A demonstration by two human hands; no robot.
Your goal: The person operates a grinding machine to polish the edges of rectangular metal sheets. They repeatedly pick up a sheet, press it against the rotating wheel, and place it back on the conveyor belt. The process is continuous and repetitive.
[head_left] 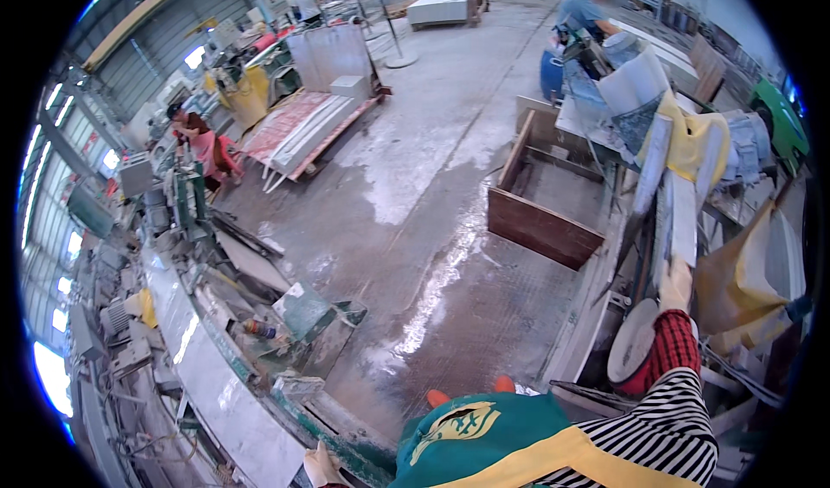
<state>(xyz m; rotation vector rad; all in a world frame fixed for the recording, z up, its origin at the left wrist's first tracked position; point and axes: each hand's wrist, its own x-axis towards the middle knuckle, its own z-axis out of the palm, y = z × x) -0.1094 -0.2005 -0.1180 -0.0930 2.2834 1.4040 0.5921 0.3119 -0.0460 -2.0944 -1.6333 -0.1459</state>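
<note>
1. Bottom centre: left hand (322,467), gloved, rests on the edge of a green machine frame (363,453); can't tell if it's gripping.
2. Right side, mid-frame: right hand (675,286), gloved, is clasped round the bottom of a long white stone strip (683,216) standing upright.
3. Just above it: yellow cloth (692,142).
4. Upper centre: brown wooden crate (540,224) on the wet floor (432,142).

Left hand (322,468) partly cut off by lower edge.

White stone strip (683,216) stands upright (leaning among other slabs).
</note>
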